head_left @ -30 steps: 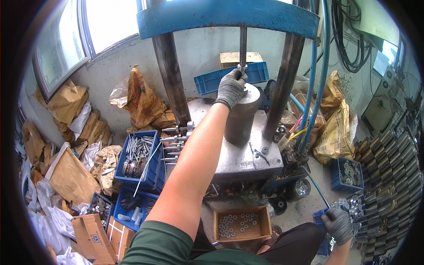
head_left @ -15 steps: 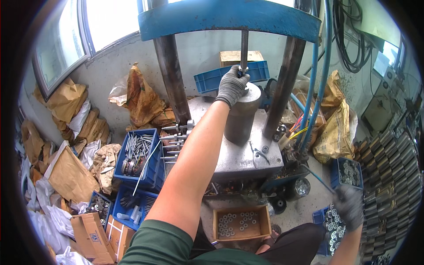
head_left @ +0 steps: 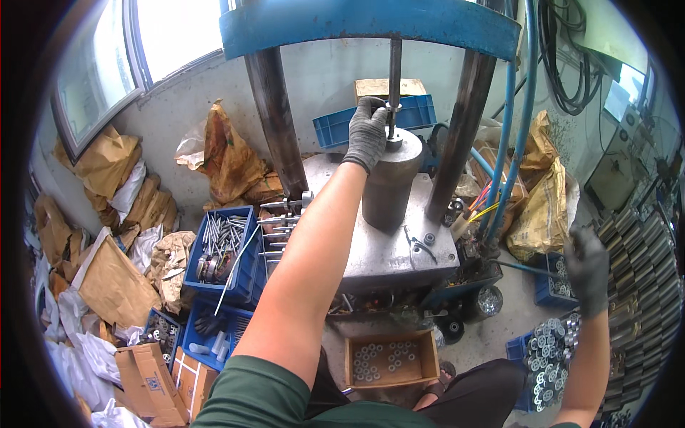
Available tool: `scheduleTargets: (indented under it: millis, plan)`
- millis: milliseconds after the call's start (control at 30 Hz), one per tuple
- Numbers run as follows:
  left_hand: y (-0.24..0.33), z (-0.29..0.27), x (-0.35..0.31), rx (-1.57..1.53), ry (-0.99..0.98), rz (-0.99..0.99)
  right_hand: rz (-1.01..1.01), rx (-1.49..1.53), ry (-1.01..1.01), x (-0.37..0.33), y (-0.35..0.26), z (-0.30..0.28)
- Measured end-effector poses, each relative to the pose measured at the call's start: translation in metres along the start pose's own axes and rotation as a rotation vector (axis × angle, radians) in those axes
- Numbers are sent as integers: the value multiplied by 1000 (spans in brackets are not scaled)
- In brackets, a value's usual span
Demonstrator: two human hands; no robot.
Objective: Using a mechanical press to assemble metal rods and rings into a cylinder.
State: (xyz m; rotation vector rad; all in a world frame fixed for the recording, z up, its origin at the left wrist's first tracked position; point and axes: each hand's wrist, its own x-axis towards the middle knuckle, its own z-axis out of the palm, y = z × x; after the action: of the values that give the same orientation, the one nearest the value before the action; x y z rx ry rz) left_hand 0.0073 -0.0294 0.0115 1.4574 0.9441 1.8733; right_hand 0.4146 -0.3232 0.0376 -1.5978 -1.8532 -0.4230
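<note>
My left hand, in a grey knit glove, reaches up to the upright metal shaft. Its curled fingers are closed at the shaft's left side, just below a small metal ring; their far side is hidden. That shaft stands on top of a thick steel cylinder, under the narrow ram of a blue press frame. Out to the right, my gloved right hand is closed at the end of a long lever, which partly hides behind it.
Pliers and a small ring lie on the press bed. Blue bins with metal shafts stand at left; a wooden box of rings is below. White wheels and stacked cylindrical parts fill the right.
My right hand has risen, and the lever's outer end has swung up with it. My left hand has shifted slightly left, uncovering more of the shaft and the cylinder's top.
</note>
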Motion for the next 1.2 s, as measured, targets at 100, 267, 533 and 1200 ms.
scheduleTargets:
  millis: [100,267,533,1200]
  plan:
    - [0,3,0,4,-74,-5,-43,61,-291,-71,1,-17]
    - [-3,7,5,-57,-175,-73,192,86,-811,-149,-11,-21]
    - [-9,2,9,-46,-212,-133,197,27,-801,-145,-18,-20]
    - [-5,3,10,-76,-232,-179,90,-35,-979,-140,-8,-19]
